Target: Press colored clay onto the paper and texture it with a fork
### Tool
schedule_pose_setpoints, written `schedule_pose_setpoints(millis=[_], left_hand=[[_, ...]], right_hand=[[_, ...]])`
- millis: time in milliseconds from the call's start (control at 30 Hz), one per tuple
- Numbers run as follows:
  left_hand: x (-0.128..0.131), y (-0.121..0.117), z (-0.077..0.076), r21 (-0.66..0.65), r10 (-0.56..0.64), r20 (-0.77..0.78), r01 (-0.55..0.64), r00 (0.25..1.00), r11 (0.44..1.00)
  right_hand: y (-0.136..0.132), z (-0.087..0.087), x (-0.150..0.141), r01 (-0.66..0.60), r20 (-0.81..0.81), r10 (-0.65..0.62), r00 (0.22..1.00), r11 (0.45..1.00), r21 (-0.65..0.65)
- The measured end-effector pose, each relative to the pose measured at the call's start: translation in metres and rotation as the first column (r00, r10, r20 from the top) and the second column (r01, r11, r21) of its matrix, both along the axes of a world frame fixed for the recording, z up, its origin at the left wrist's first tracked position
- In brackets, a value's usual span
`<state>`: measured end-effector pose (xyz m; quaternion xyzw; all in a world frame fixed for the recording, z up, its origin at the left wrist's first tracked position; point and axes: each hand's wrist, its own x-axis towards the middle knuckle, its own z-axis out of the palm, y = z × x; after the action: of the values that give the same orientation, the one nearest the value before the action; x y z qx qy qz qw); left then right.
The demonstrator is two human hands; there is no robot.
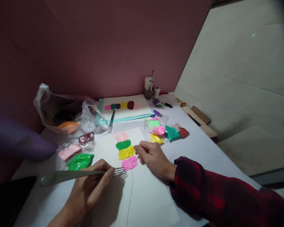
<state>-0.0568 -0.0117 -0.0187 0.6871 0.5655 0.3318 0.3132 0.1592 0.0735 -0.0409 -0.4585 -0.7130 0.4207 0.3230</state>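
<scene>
We've got the fork pinched in our left hand, fingers closed round the neck, long axis lying 9-to-3 with the tines just touching the pink clay patch at about 2 o'clock from that hand. Right hand rests on the white paper just beside the patch column, fingers curled loosely and gripping nothing, wrist angled in from 4 o'clock.

No readable text, label, brand, number or sign anywhere. Nothing written on the white sheet at the near edge of the bench, only a thin drawn line. Clay packets toward the far right too small and blurred for print.
</scene>
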Motion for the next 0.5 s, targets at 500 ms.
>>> schedule_pose_setpoints(millis=[500], left_hand=[[0.0071, 0.0033, -0.0018, 0.014, 0.041, -0.012, -0.04, 0.999, 0.999]], right_hand=[[0.0004, -0.002, 0.0, 0.007, -0.006, -0.007, 1.0, 1.0, 0.005]])
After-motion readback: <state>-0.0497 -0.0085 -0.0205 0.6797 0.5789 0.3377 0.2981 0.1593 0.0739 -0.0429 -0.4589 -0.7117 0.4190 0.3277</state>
